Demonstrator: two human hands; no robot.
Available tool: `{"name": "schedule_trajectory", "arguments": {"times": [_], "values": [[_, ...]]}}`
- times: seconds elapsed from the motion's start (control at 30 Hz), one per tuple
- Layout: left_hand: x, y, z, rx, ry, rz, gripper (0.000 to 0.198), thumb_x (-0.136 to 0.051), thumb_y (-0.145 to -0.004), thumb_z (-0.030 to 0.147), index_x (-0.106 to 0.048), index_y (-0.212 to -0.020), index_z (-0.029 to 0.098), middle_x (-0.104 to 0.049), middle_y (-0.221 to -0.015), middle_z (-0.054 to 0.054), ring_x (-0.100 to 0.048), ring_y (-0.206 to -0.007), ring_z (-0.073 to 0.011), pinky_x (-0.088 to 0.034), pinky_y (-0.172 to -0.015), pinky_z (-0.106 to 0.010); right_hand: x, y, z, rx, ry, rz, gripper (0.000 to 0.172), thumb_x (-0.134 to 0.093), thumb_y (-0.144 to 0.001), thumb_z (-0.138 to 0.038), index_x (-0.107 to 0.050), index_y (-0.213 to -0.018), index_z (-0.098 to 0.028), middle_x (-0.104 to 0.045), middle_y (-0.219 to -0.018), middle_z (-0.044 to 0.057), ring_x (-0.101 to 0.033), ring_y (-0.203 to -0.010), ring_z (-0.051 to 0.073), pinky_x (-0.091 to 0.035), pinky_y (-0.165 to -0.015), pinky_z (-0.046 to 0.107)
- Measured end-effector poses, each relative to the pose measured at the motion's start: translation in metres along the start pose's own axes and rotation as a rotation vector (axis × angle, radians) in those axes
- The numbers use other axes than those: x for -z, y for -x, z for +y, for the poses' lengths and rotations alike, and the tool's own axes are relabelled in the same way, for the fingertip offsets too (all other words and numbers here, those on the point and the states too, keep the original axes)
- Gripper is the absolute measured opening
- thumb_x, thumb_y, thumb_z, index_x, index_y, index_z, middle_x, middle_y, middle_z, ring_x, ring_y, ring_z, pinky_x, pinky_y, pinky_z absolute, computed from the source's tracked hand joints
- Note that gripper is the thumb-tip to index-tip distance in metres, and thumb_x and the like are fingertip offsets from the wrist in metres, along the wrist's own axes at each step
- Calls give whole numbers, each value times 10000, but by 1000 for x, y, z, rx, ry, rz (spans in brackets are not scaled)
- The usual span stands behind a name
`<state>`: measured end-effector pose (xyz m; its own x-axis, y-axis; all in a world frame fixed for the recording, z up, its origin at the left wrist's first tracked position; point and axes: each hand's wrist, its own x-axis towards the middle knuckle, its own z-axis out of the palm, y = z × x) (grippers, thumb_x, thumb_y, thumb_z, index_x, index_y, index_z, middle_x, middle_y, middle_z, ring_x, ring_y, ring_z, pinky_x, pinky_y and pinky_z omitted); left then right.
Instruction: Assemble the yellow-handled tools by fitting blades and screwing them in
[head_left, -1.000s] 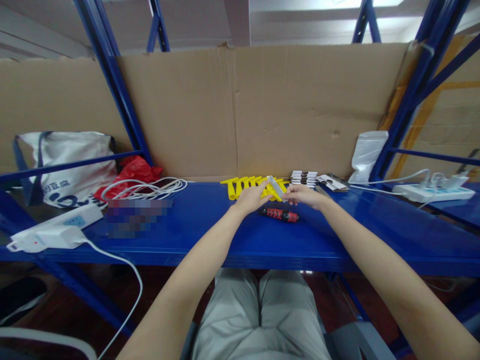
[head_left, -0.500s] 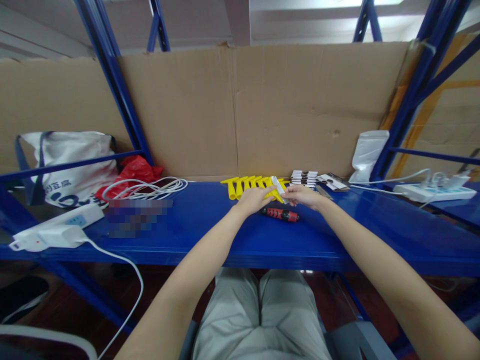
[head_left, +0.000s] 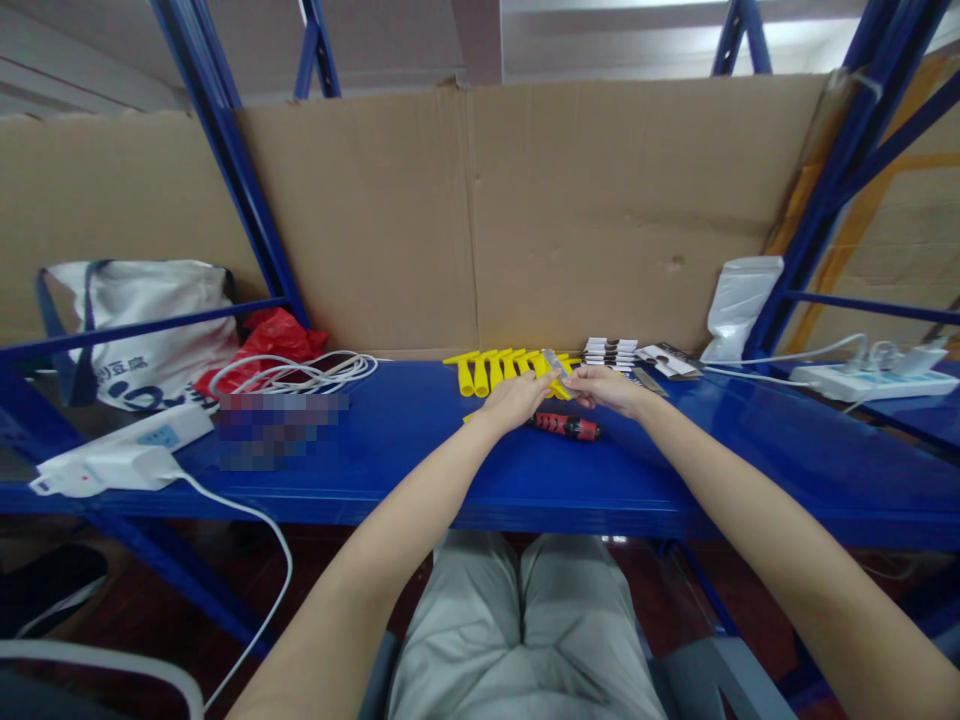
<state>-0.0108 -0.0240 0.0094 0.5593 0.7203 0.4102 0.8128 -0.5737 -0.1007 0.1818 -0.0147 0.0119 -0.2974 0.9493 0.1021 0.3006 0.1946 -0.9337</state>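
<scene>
A small, shiny, clear plastic packet (head_left: 553, 364) is between my hands, tilted over the right end of a row of yellow T-shaped plastic tools (head_left: 480, 374). The fingertips of my right hand (head_left: 609, 390) pinch its lower right end. My left hand (head_left: 514, 402) reaches in from the other side, its fingers closed at the packet's left edge; the fingertips are partly hidden. Just below the hands lies a red and black screwdriver-like handle (head_left: 571, 427), its left part covered by my left hand.
Stacked white and black cards (head_left: 611, 352) and a loose card (head_left: 671, 362) lie right of the row. A white pouch (head_left: 742, 305) leans at the back. Power strips (head_left: 877, 380) and coiled white cable (head_left: 300, 372) flank the blue table (head_left: 420, 470). Cardboard (head_left: 360, 220) walls the back.
The packet has tilted flatter between my hands. My left hand has shifted slightly right and down, covering more of the red and black handle. The view has moved slightly.
</scene>
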Motion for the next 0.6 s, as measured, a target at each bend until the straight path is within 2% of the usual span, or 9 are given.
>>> {"name": "schedule_trajectory", "arguments": {"times": [0.23,0.4,0.5,0.6], "values": [[0,0,4,-7,-53,-1,475,-352,-982,336,-357,-1457,313,-620,-1155,-96,-639,-1000,-211,-494,-851,-319,4,0,-2,-40,-14,-9,287,-718,-708,-383,-516,-665,-184,-505,-530,-47,-446,-482,76,-293,-459,211],[3,1,12,-71,-71,-36,467,-314,-991,358,-351,-1456,336,-621,-1149,-79,-635,-998,-201,-501,-812,-289,3,-3,-4,-86,-198,108,116,-568,-823,-284,-580,-774,-180,-608,-678,15,-507,-564,114,-344,-483,234],[5,3,16,-112,-76,-43,457,-319,-991,359,-367,-1444,349,-618,-1156,-67,-631,-993,-190,-501,-788,-269,1,-5,-4,-55,-179,223,118,-561,-831,-258,-580,-744,-179,-571,-622,-3,-469,-525,105,-333,-485,232],[7,3,19,-124,-71,-32,461,-324,-990,354,-361,-1449,342,-609,-1172,-74,-629,-995,-189,-504,-773,-261,-1,-7,-4,1,-94,284,211,-594,-814,-255,-533,-629,-176,-467,-511,-44,-384,-461,78,-286,-470,219]]}}
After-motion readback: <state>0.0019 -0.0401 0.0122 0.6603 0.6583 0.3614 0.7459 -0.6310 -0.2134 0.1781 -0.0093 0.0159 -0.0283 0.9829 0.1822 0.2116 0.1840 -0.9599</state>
